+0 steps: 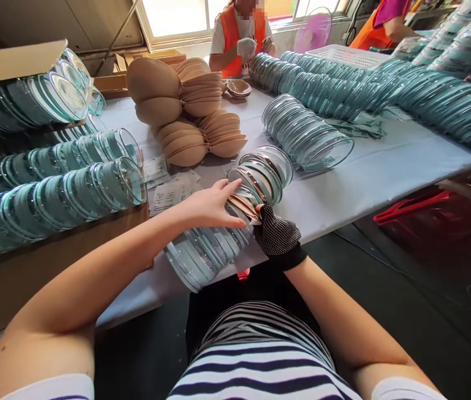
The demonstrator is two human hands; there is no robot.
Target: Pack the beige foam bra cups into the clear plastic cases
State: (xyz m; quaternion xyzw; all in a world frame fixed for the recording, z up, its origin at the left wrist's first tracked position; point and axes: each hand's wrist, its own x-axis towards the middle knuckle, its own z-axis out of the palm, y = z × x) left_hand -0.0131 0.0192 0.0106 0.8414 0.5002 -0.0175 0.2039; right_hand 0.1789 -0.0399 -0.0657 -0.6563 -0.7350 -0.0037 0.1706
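A row of nested clear, glass-like bowls [208, 253] lies on its side at the table's near edge. Thin brown bowl-shaped liners [241, 205] show between bowls in its middle. My bare left hand [218, 205] rests over this row, thumb and fingers spread apart. On its right side is my right hand [279, 230], in a black dotted glove with bare fingertips. Its fingers are curled in at the liners' edges, beside a small white piece; what they pinch is partly hidden. More bowls with liners between them [266, 172] continue the row beyond my hands.
Brown liners [189, 111] are piled ahead. White packets [172, 191] lie left of the row. Further bowl rows stand in a carton [105, 233] at left and on the table [308, 136] at right. Across the table, a person in an orange vest [232, 41] handles something.
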